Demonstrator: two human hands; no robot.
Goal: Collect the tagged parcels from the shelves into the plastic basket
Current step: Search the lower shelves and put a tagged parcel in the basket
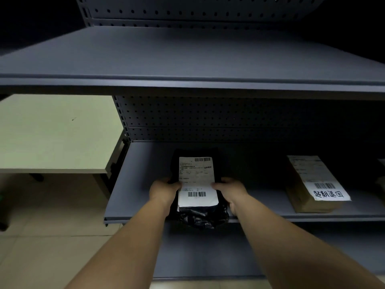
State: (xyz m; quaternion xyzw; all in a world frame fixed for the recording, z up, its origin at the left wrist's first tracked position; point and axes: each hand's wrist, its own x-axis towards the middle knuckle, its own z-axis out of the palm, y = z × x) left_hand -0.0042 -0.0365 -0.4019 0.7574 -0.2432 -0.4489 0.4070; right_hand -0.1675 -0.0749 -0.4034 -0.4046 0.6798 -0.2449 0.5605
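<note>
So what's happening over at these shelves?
A person is gripping a black plastic parcel with a white shipping label on the middle shelf, left hand on one side and right hand on the other. Its near end overhangs the shelf's front edge. A brown parcel with a handwritten tag lies farther right. No basket is in view.

Two parcels are sitting in full view on the middle shelf [145, 184]: one black plastic mailer [198, 215] overhanging the front edge and one brown cardboard box [302, 195] toward the right end. Two white labels are showing on the box, one on the mailer. Two hands, left hand [164, 189] and right hand [231, 191], are gripping the mailer. Three grey shelves are showing, and one pale table [56, 132] is standing at the left.
</note>
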